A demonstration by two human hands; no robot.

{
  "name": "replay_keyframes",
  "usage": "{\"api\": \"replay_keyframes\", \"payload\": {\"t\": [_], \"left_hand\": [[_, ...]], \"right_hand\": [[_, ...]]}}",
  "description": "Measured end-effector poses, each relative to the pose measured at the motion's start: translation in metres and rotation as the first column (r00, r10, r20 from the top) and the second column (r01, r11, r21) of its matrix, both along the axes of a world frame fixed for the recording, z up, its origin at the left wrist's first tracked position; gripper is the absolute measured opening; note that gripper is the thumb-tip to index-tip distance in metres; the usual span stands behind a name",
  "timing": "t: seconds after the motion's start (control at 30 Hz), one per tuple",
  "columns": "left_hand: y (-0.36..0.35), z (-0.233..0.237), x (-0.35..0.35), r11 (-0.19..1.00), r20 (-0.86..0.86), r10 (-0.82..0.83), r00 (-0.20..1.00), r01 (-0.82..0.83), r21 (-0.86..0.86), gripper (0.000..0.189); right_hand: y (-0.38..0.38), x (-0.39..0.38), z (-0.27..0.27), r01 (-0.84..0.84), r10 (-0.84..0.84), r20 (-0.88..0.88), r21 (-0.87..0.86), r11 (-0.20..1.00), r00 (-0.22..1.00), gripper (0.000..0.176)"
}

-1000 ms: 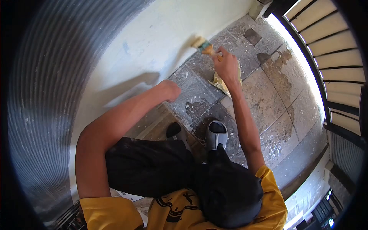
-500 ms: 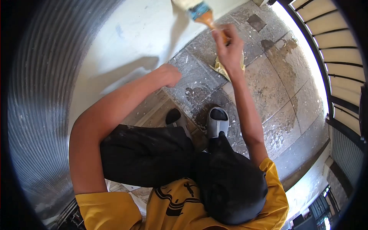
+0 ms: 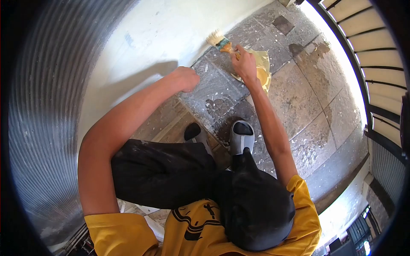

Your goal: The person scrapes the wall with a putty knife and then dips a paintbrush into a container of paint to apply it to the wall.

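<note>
My right hand (image 3: 244, 65) grips a paintbrush (image 3: 225, 45) by its orange wooden handle. Its pale bristles point up and left, close to the foot of the white wall (image 3: 158, 34). Behind and below that hand lies a yellowish sheet or wrapper (image 3: 262, 64) on the floor, partly hidden by the hand and wrist; a yellow patch shows on it. My left hand (image 3: 187, 79) is curled in a loose fist near the wall, fingers turned away from view. Whether anything is inside it is hidden.
Grey stone tiles (image 3: 307, 98) with paint specks and damp patches cover the floor. Corrugated metal sheeting (image 3: 47, 106) rises on the left. A dark metal railing (image 3: 365, 64) runs along the right. My sandals (image 3: 242, 136) stand below my hands.
My right hand has brought the paintbrush down and away from the wall, turning its bristles left. More of the yellowish sheet shows now. My left hand has barely shifted.
</note>
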State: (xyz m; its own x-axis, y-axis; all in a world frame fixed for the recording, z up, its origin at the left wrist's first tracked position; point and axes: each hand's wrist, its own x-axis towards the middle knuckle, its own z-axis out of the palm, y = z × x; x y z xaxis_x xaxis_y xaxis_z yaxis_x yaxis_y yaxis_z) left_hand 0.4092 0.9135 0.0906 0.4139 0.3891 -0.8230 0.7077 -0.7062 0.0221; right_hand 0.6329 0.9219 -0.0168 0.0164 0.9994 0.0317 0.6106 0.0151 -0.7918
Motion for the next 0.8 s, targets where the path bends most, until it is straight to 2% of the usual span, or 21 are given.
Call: {"api": "replay_keyframes", "payload": {"t": [0.1, 0.17, 0.3, 0.37, 0.47, 0.6, 0.67, 0.8], "left_hand": [[0.004, 0.000, -0.002, 1.000, 0.005, 0.028, 1.000, -0.028, 0.013, 0.016], [0.004, 0.002, -0.004, 0.999, -0.003, 0.039, 0.999, -0.039, 0.013, 0.018], [0.002, -0.008, -0.011, 0.999, -0.033, 0.039, 0.999, -0.040, -0.008, 0.019], [0.003, -0.013, -0.011, 0.999, -0.047, 0.039, 0.998, -0.040, -0.020, 0.019], [0.005, -0.007, -0.004, 1.000, -0.047, 0.021, 0.999, -0.022, -0.021, 0.018], [0.005, -0.014, -0.004, 0.999, -0.077, 0.046, 0.996, -0.047, -0.013, 0.019], [0.006, -0.019, -0.007, 0.999, -0.065, 0.043, 0.997, -0.043, -0.002, 0.020], [0.002, -0.018, -0.012, 0.999, -0.066, 0.047, 0.997, -0.048, -0.019, 0.017]], "right_hand": [[-0.013, 0.008, 0.000, 0.053, -0.053, -0.018, 0.039, 0.998, 0.998, 0.031], [-0.023, 0.016, 0.010, 0.145, -0.144, -0.017, 0.013, 0.989, 0.989, 0.027], [-0.022, 0.023, 0.023, 0.123, -0.123, 0.017, -0.040, 0.992, 0.992, 0.023], [-0.008, 0.015, 0.023, 0.108, -0.109, 0.082, 0.018, 0.994, 0.991, 0.021], [0.012, 0.001, 0.025, 0.027, -0.027, 0.063, -0.004, 1.000, 0.998, 0.021], [0.018, -0.012, 0.044, 0.027, -0.028, 0.043, 0.019, 0.999, 0.999, 0.021], [0.017, -0.009, 0.052, 0.067, -0.066, -0.069, 0.010, 0.998, 0.995, 0.022], [0.008, -0.007, 0.084, 0.083, -0.071, -0.172, 0.066, 0.994, 0.983, 0.023]]}}
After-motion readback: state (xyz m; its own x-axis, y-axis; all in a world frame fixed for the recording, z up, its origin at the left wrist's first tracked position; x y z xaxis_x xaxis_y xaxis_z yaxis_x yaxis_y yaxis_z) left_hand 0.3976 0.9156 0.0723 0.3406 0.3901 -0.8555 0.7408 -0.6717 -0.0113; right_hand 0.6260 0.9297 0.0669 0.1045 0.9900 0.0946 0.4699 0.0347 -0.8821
